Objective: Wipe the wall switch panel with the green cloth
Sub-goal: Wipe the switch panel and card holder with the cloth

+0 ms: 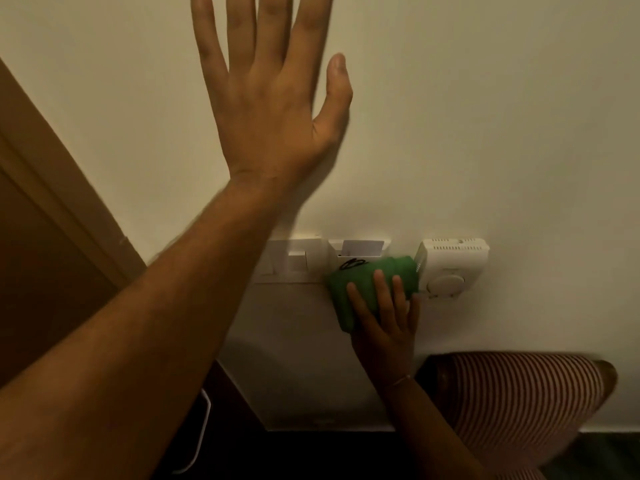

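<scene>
The white wall switch panel (294, 259) sits on the cream wall, with a white key-card holder (358, 249) directly to its right. My right hand (384, 320) presses a folded green cloth (360, 284) against the lower part of the card holder, between the switch panel and a white thermostat (450, 268). The cloth covers the holder's lower half and its right end touches the thermostat's left edge. My left hand (273, 109) lies flat on the wall above the panel, fingers spread, holding nothing. My left forearm hides the panel's left side.
A brown wooden door frame (59, 188) runs down the left. A chair with red-and-white striped upholstery (519, 400) stands below the thermostat against the wall. A white cable (202, 434) loops near the dark floor at the bottom.
</scene>
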Available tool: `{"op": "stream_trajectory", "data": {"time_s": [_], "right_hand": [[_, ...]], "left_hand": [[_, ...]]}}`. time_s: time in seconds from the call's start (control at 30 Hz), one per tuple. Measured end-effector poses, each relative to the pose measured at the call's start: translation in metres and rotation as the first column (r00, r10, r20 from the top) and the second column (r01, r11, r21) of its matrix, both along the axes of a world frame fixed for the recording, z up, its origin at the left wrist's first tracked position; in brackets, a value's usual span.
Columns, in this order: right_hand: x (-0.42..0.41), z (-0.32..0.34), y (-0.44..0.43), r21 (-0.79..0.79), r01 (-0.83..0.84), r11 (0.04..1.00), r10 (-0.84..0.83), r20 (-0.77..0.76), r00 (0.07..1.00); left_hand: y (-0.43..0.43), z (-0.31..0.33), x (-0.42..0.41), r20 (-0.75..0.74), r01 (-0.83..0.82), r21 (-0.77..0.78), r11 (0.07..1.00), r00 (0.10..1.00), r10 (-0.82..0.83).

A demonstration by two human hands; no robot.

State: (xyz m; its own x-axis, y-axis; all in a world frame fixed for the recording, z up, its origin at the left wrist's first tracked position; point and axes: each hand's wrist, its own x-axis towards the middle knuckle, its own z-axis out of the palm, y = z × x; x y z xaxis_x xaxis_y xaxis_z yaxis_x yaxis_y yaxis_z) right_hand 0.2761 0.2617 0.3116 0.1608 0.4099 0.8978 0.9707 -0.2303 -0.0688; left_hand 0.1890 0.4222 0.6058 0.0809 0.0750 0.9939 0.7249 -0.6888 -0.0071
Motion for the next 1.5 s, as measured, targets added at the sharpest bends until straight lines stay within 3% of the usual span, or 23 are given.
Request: {"op": "stream_trajectory", "data": {"time_s": [0.17,0.3,0.37,0.57,0.77,0.97,1.1,1.2,1.4,1.5], "right_hand": [[-0.007,-0.004,0.013,0.045,-0.149,0.988,0.154,-0.144,0.978],[-0.023,-0.003,0.02,0.016,-0.177,0.984,0.177,-0.151,0.973],[-0.018,-0.003,0.017,0.012,-0.16,0.987,0.16,-0.149,0.976],[-0.035,-0.002,0.013,0.125,-0.061,0.99,0.109,-0.423,0.9],[-0.055,0.006,0.03,0.125,-0.095,0.988,0.132,-0.333,0.934],[-0.052,0.007,0.024,0.207,-0.059,0.977,0.16,-0.512,0.844],[-0.06,0.012,0.031,0.136,-0.156,0.978,0.197,-0.386,0.901],[-0.048,0.01,0.025,0.096,-0.135,0.986,0.16,-0.342,0.926],[-0.054,0.015,0.024,0.16,-0.082,0.984,0.151,-0.487,0.86],[-0.063,0.017,0.028,0.139,-0.145,0.98,0.192,-0.446,0.874]], "left_hand": [[-0.008,-0.002,-0.003,0.015,0.028,-0.016,0.999,1.0,-0.027],[-0.01,-0.002,-0.003,0.017,0.026,-0.006,1.0,1.0,-0.026],[-0.011,-0.003,-0.003,0.024,0.029,-0.009,1.0,0.999,-0.029],[-0.015,-0.006,0.002,0.029,0.051,0.012,0.999,0.998,-0.051],[-0.007,-0.006,-0.001,0.013,0.086,-0.111,0.99,0.996,-0.085],[-0.011,-0.004,-0.002,0.012,0.031,-0.028,0.999,0.999,-0.031],[-0.012,-0.003,0.0,0.01,0.026,-0.057,0.998,1.0,-0.026],[-0.011,-0.003,0.0,0.003,0.016,-0.078,0.997,1.0,-0.016],[-0.012,-0.007,-0.002,-0.044,-0.035,-0.095,0.995,0.999,0.03],[-0.011,-0.024,-0.007,-0.098,-0.029,-0.109,0.994,0.995,0.018]]}}
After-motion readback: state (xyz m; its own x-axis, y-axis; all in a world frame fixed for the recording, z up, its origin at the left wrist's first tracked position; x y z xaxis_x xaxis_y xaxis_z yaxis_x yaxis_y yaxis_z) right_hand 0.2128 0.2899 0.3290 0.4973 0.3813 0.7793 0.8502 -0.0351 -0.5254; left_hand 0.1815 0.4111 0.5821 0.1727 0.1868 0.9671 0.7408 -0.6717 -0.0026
